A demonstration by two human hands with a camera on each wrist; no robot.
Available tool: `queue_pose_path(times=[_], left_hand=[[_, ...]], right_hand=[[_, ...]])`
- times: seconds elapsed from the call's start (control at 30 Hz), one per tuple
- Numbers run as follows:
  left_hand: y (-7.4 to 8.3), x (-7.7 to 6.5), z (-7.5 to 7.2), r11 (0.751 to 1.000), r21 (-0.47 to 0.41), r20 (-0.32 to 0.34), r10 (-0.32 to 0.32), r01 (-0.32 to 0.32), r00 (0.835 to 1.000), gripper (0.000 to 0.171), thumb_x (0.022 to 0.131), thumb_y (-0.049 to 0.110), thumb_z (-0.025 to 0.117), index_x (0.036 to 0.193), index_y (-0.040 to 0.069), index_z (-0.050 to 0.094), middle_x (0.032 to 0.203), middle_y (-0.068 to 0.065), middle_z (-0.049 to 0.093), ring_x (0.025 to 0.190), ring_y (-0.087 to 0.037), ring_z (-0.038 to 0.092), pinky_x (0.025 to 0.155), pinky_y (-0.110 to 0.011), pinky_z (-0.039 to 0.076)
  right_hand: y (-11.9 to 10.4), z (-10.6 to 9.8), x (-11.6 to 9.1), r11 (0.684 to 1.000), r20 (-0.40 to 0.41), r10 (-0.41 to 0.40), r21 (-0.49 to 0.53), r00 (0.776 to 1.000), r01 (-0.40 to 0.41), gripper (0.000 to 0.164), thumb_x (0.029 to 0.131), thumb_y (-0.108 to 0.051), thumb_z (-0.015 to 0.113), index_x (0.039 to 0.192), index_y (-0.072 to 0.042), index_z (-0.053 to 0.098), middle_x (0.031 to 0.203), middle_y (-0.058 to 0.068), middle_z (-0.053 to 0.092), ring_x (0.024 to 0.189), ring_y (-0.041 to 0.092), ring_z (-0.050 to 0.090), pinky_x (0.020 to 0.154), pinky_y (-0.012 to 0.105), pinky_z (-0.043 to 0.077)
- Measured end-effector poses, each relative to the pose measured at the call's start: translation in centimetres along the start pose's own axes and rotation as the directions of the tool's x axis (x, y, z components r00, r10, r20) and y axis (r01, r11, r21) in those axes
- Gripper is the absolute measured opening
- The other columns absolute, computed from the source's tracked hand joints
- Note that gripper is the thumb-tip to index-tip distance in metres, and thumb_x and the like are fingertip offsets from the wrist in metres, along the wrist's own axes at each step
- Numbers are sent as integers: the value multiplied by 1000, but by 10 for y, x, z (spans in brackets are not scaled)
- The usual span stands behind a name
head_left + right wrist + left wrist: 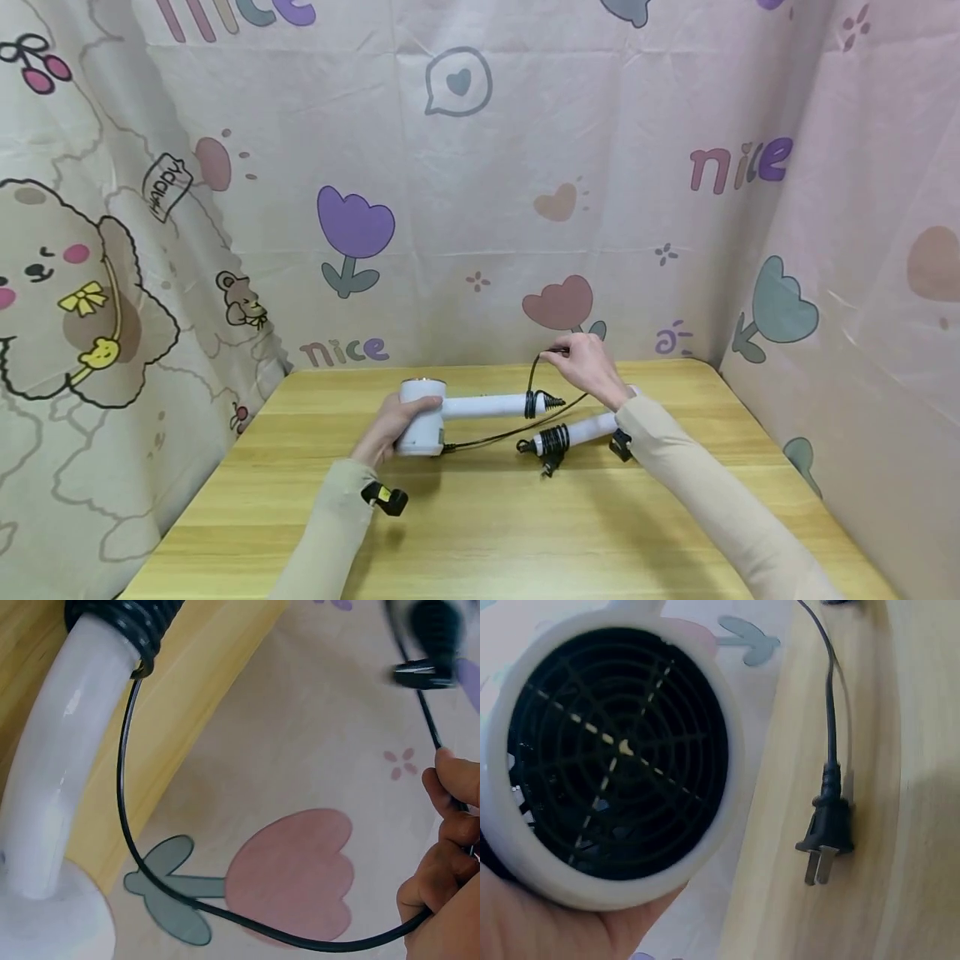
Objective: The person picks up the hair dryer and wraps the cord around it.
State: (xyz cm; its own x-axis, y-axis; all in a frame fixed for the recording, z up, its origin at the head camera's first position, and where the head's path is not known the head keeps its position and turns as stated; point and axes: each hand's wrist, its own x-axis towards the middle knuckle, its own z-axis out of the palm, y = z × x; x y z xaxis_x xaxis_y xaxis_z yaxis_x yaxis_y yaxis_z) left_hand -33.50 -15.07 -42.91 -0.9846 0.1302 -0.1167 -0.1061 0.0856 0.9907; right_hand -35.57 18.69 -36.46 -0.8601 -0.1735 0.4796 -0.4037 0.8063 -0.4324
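My left hand [386, 429] grips the barrel of a white hair dryer [422, 417], whose handle points right. Its dark round grille [622, 750] fills much of the left wrist view. Black cord [530, 405] is wound round the handle near its tip. With thumb and fingers my right hand [588, 367] pinches the loose cord [315, 945] above the handle's end. From there the cord runs down left to a two-pin plug [826, 829] below the barrel. A second white hair dryer [592, 429] lies under my right forearm, partly hidden, with its cord coiled round the handle.
A wooden tabletop [465, 533] lies under everything. Patterned fabric [480, 208] hangs behind it and at both sides. The second dryer's bundled cord [553, 446] lies close to the stretched cord. A blurred dark piece [435, 630] shows at the right wrist view's top.
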Motion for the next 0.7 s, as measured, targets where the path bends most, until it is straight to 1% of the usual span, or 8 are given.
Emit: queue_pose_path(times=[0.07,0.17,0.27,0.37,0.5,0.63,0.7], left_hand=[[2,-1,1,999,37,-33,18,-17,999,73,80,36,79,136,6,43,102,-15,64,76,-23,67,66,-43,60],[5,-2,2,997,73,-79,27,-21,997,74,77,38,81,133,4,46,103,-17,64,75,-23,67,64,-42,60],[7,-3,2,997,78,-126,37,-27,991,73,77,39,81,131,5,47,104,-17,63,75,-23,66,63,-41,60],[8,-4,4,997,73,-166,53,-41,985,72,77,39,82,131,7,47,106,-17,62,75,-22,66,63,-39,60],[7,-4,8,993,86,-196,98,-83,976,74,75,40,83,129,5,47,109,-18,61,77,-22,65,64,-38,60],[4,-4,11,987,107,-238,140,-117,961,78,74,43,84,130,3,46,113,-19,58,83,-23,64,68,-36,59],[2,-4,13,986,119,-270,144,-115,952,81,73,44,84,132,4,45,115,-18,57,87,-24,63,69,-35,59]], right_hand=[[-6,-1,-3,999,-9,-33,-20,999,33,19,91,-36,70,88,-20,78,83,-1,74,63,10,61,57,27,46],[-13,-1,-7,996,-21,-78,-47,997,77,18,90,-35,70,86,-19,78,81,-1,73,61,9,59,55,27,45],[-19,-2,-12,995,-50,-94,-40,994,92,16,90,-32,71,85,-18,77,79,-1,72,60,9,58,55,27,44],[-24,-2,-17,993,-78,-114,-27,990,112,15,89,-30,71,86,-17,78,81,0,73,65,10,63,59,28,49],[-29,-1,-24,989,-92,-148,-11,985,147,15,91,-28,70,88,-15,78,81,0,73,69,12,65,61,31,52],[-29,3,-32,990,-108,-137,12,985,139,14,91,-26,69,89,-15,78,82,-1,73,67,9,64,60,30,52],[-28,5,-36,992,-103,-120,35,987,124,15,92,-25,68,92,-15,78,83,-1,74,65,7,62,59,29,52]])
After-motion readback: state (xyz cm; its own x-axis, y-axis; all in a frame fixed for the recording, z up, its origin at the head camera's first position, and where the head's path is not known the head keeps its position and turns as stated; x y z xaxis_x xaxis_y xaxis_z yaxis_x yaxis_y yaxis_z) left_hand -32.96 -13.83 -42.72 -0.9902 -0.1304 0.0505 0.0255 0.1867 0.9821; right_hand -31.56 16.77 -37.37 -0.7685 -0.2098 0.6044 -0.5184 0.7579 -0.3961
